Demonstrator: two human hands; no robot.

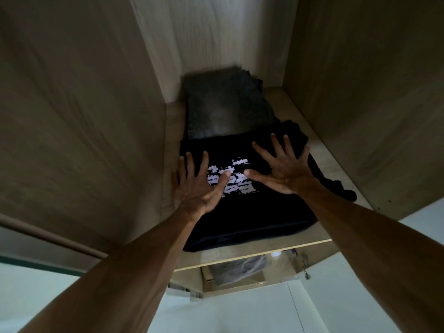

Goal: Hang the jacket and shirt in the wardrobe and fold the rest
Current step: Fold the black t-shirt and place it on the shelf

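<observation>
A folded black T-shirt (242,212) with a white print lies on the wardrobe shelf (262,252), near its front edge. Behind it sits a folded pair of dark grey jeans (225,106), partly under the T-shirt's far edge. My left hand (197,183) lies flat on the T-shirt's left side, fingers spread, some over the cloth's left edge. My right hand (283,164) presses flat on the T-shirt's right part, fingers spread and straight. A loose bit of black cloth (336,188) sticks out to the right of the fold.
Wooden side walls (84,116) close the compartment in on the left and right, with a pale back panel (216,39) behind. Below the shelf a lower compartment holds a grey garment (237,267). White surfaces (240,313) fill the bottom of the view.
</observation>
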